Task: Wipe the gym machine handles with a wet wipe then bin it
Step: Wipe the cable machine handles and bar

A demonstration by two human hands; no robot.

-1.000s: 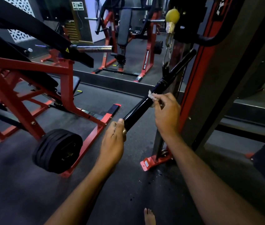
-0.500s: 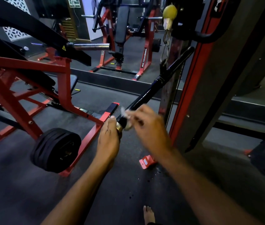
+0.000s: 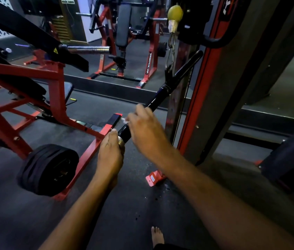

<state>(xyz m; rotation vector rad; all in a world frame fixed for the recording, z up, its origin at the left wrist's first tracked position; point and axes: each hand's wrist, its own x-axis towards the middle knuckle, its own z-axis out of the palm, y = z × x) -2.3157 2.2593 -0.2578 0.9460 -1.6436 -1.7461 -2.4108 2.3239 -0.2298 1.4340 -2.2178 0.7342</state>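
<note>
1. Long glossy black cylindrical bar handle (image 3: 156,101) of the cable machine: runs diagonally from lower centre up and to the right, hung near its mid-length from a metal clip (image 3: 169,67) under a yellow ball stopper (image 3: 175,12).
2. Left hand (image 3: 111,156): grip clamped on the near, lower end of the handle; fingers curled round the bar end, thumb up along its side. A brass-coloured end cap shows just at the fingers.
3. Right hand (image 3: 146,130): grip closed over the handle just above the left hand, w/ a small white crumpled wet wipe (image 3: 125,120) pinched against the bar. Only a scrap of the wipe shows, at the left edge of the fingers; rest hidden under the hand. Hand slightly motion-blurred.
4. Wipe position: on the lower part of the handle, touching it, betw. right-hand fingers and bar surface, near the left hand but apart from it.
5. Surroundings: red steel-frame plate-loaded machine (image 3: 39,98) at left w/ a black round weight plate (image 3: 49,169) near the floor; red-and-black upright column of the cable machine (image 3: 207,98) at right; dark rubber gym floor (image 3: 25,213); a bare foot (image 3: 157,235) at bottom centre.
</note>
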